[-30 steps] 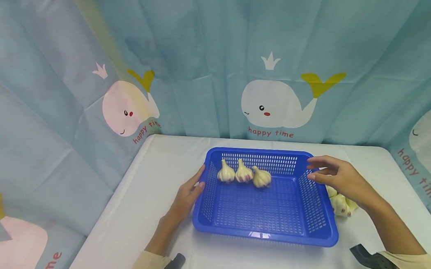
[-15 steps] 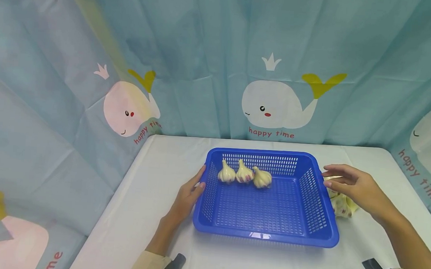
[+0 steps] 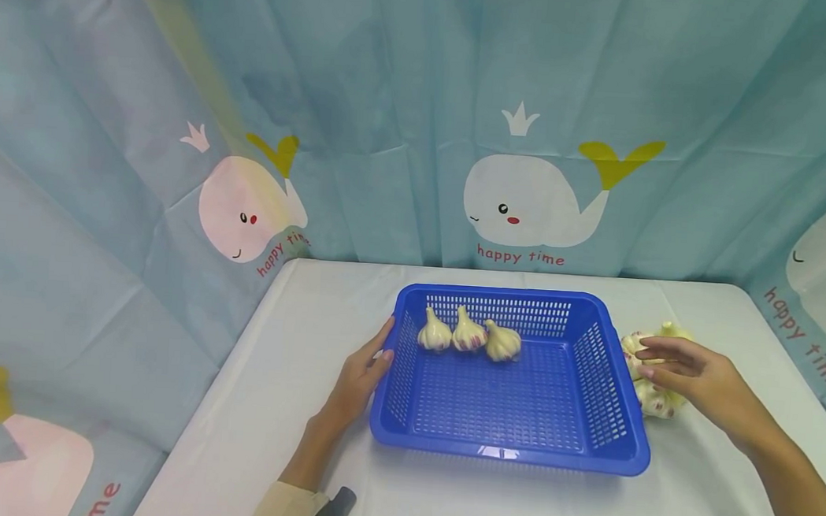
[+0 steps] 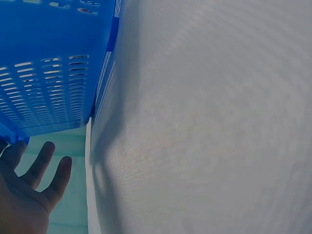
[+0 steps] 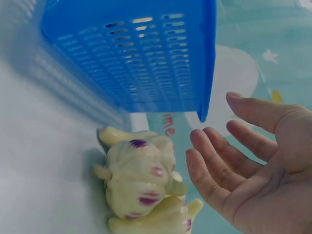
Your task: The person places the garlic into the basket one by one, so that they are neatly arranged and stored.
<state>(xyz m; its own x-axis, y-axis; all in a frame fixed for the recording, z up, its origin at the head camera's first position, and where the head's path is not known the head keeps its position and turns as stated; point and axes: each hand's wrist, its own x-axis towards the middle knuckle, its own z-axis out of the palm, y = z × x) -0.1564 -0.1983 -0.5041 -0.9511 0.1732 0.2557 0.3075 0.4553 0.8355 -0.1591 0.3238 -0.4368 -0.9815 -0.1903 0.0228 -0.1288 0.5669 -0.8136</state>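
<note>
The blue basket (image 3: pixel 496 454) sits on a white surface (image 3: pixel 310 307), and three garlic bulbs stand side by side inside it, close to its far wall and towards its left end: a left bulb (image 3: pixel 435 335), a middle bulb (image 3: pixel 469 335) and a right bulb (image 3: pixel 503 343). Their stems point towards that far wall. Just outside the basket's right wall lies a pile of garlic (image 3: pixel 655 401), pale with purple streaks.

The left hand (image 3: pixel 362 375) touches the basket's left rim, its fingers extended and relaxed. To the right of the basket, the right hand (image 3: pixel 703 382) hangs by the pile; its fingers are loosely bent, spread and holding nothing, with a gap between them and the bulbs in the right wrist view.

Beyond the basket hangs a blue-green cloth (image 3: pixel 395 91) printed with white whales (image 3: pixel 530 194).
</note>
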